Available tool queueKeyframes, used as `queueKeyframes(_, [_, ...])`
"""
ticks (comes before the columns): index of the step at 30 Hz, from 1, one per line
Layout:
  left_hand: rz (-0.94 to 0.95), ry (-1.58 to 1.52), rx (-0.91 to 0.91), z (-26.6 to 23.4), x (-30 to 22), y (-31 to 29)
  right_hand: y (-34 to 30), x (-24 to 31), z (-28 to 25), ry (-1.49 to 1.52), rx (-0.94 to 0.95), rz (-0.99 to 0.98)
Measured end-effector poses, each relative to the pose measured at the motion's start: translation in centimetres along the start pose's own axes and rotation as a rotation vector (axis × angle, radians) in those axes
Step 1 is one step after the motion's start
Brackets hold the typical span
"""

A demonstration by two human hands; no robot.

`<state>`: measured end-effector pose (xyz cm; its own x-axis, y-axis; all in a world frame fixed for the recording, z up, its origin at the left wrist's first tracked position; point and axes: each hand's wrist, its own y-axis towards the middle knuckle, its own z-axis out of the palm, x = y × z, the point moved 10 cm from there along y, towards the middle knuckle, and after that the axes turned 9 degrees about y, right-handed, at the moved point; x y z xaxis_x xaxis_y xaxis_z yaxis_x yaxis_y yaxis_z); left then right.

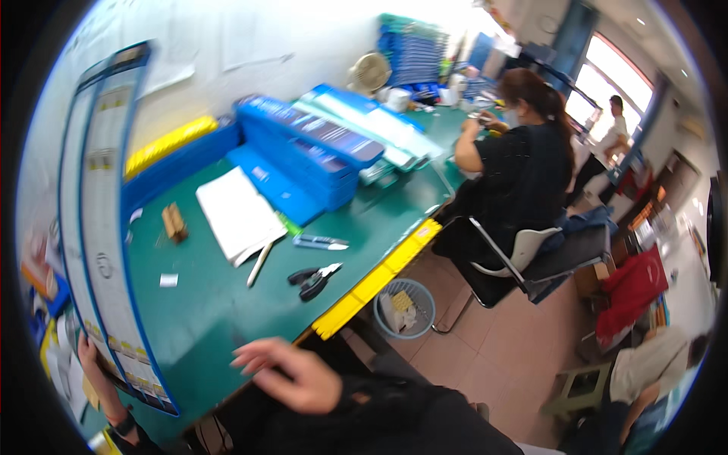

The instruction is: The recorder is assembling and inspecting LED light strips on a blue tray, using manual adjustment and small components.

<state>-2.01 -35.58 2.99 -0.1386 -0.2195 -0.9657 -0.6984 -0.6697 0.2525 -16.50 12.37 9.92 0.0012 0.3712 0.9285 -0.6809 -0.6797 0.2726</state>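
On the green surface [220, 303] in a busy workroom, we grasp the long blue-edged panel [106, 227] with our left hand [95, 371]; our right hand [292, 375], beside that panel, hangs released, touching nothing.

The green table [220, 303] has open room along its near edge, between the long blue-framed panel [98, 227] standing at the left edge and the yellow strip [375, 280] along the right edge. The right hand [292, 371] hovers with fingers spread over that near edge, clear of things. Farther in, black pliers [315, 280], a pen [259, 263] and a blue cutter [320, 243] lie scattered mid-table. A white paper stack [236, 214] and stacked blue trays [311, 155] block the far side. The left hand [95, 371] grips the panel's lower end.
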Motion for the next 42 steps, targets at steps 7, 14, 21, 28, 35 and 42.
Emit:
queueKeyframes(7, [-0.177,0.367,0.257,-1.7,-2.9,-5.0,-5.0,4.2,-23.3,-0.574,-0.663,-0.196])
queueKeyframes(14, [-0.190,0.735,0.174,-3.4,-1.6,-6.1,-7.3,6.2,-27.7,-1.167,-0.728,-0.232])
queueKeyframes(21, [-0.310,0.996,0.360,-1.1,-1.5,-4.5,-4.7,3.5,-26.4,-1.311,-0.613,-0.237])
queueKeyframes(28, [0.233,0.988,0.116,9.1,-12.9,-4.6,-5.5,4.0,-26.8,-1.436,-0.486,-0.226])
queueKeyframes(35, [0.469,0.989,0.302,23.1,-13.3,-18.7,-6.2,2.3,-27.1,-1.349,-0.500,-0.383])
queueKeyframes(42, [0.607,0.926,0.227,25.0,-11.1,-20.5,-5.9,2.6,-28.3,-0.649,-0.662,-0.335])
